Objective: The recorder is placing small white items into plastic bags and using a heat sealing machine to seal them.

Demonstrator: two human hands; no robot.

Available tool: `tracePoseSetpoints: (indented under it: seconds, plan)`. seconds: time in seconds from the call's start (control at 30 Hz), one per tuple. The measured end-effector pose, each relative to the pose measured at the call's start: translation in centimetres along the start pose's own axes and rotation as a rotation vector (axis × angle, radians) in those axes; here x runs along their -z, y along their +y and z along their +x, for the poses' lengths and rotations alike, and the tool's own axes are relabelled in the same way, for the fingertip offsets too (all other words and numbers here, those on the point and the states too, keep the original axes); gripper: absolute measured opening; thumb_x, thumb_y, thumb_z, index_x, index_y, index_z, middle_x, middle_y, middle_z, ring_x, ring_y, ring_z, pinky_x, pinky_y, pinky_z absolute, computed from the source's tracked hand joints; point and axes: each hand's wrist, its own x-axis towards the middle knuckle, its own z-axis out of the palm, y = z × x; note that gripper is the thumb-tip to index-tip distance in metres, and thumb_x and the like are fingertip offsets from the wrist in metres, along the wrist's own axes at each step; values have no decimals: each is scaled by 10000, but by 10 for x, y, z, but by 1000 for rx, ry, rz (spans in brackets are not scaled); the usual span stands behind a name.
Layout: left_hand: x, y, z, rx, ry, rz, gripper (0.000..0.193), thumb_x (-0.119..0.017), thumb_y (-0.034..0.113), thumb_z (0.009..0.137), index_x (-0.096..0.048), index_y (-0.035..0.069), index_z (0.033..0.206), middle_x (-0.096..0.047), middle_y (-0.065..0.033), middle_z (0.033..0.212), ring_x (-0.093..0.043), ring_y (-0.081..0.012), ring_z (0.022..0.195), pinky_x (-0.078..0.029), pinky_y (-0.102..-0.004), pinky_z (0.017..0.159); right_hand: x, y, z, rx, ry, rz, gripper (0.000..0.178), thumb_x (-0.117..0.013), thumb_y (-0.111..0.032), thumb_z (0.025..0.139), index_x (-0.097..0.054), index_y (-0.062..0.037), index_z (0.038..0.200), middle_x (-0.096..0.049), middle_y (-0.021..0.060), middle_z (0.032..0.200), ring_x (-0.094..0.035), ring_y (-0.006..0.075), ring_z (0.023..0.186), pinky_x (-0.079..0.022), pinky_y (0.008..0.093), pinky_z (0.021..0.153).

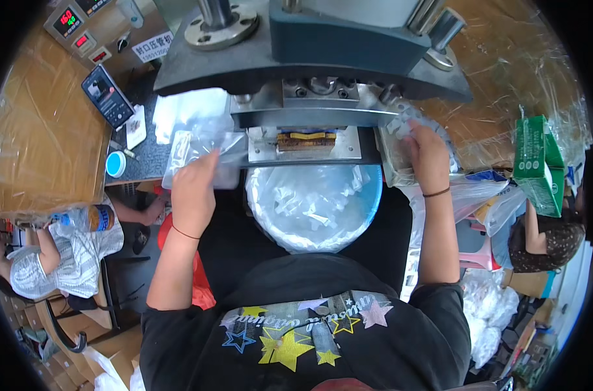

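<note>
In front of me stands a press machine [355,45] with a metal bar [309,118] above a small plate [260,148] that carries a brass-coloured block [306,139]. To its left, my left hand [195,184] is closed at the edge of a clear plastic sheet [226,144]; the fingertips partly hide the grip. On the right, my right hand [430,155] has its fingers pinched together over clear plastic pieces [407,120] beside the plate; what they hold cannot be made out. A lined blue tub [377,195] with clear plastic scraps sits below the press.
A phone [107,96] leans at the left near a small blue-lidded jar [116,163]. Taped cardboard [49,124] flanks the press. A green box [537,163] stands at the right edge. Other people [68,260] sit at both sides; plastic bags [488,313] lie low right.
</note>
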Motion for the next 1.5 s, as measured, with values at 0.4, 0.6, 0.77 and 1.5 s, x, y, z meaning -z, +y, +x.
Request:
tracePoseSetpoints:
  seconds: [0.4,0.6,0.77,1.5]
  plan:
    - [0,117,2,378,-251,-1342,126,-663,83,933,-706,-28,973,-724,-46,892,-660,-95,814,-532,-252,756,31,-104,-50,188,37,1174,193,-603,-33,949,-626,20,1133,-618,112,1102,-643,206,982,-517,317,869]
    - [-4,138,3,242,-377,-1340,178,-626,121,970,-708,-37,979,-727,-67,920,-664,-104,840,-528,-258,772,43,-127,-37,255,-43,1209,207,-658,-87,923,-652,18,1101,-679,131,1131,-631,216,1083,-476,333,954]
    - [-2,142,2,440,-819,-1854,314,-533,254,1039,-643,-24,1135,-706,-126,1061,-692,-195,974,-543,-327,853,51,-106,-34,214,-271,1074,196,-588,-131,969,-646,15,1086,-685,116,1096,-642,211,1033,-487,328,898]
    - [-19,24,54,404,335,-724,509,-614,154,934,-386,-38,1347,-533,-240,1280,-599,-348,1103,-470,-425,971,-6,1,-15,-29,75,7,284,-653,-86,852,-623,8,1117,-621,206,1028,-601,385,946,-477,443,840]
